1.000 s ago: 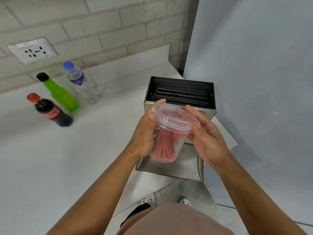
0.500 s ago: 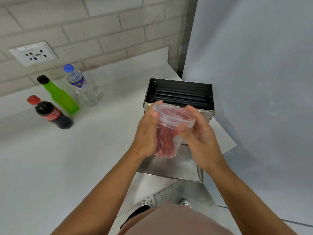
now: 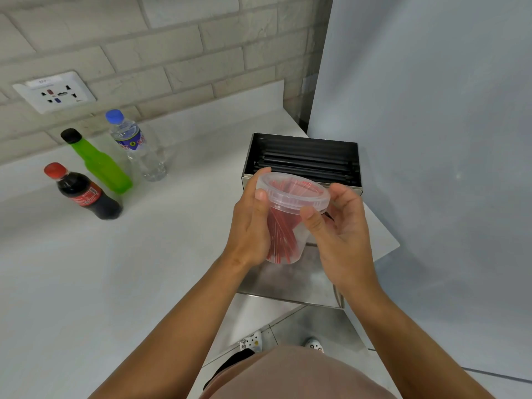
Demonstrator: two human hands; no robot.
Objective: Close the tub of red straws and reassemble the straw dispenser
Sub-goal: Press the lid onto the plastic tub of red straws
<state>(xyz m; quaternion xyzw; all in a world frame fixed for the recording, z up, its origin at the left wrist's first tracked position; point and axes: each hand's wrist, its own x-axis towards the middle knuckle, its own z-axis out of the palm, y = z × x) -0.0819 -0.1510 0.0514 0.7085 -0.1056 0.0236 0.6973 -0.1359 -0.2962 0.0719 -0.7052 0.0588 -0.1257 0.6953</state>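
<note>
A clear plastic tub [image 3: 283,237] of red straws is held in the air above the counter's right corner. Its clear lid [image 3: 292,191] sits on top of the rim. My left hand [image 3: 250,223] wraps the tub's left side, thumb pressing on the lid's edge. My right hand [image 3: 336,234] is at the tub's right side, thumb and fingertips on the lid's rim. Behind the tub stands the open steel straw dispenser [image 3: 302,156], black straws lying inside it. A flat steel panel [image 3: 290,280] lies below the tub; my hands hide part of it.
Three bottles stand at the back left: a cola bottle [image 3: 83,192], a green bottle [image 3: 99,162] and a water bottle [image 3: 135,145]. A wall socket [image 3: 54,92] sits on the brick wall. A grey wall [image 3: 431,139] borders the counter's right edge. The white counter [image 3: 115,269] spreads left.
The tub has tilted and risen slightly. My right hand has slid round the lid's rim, its fingers spreading; my left thumb has shifted onto the lid's edge.
</note>
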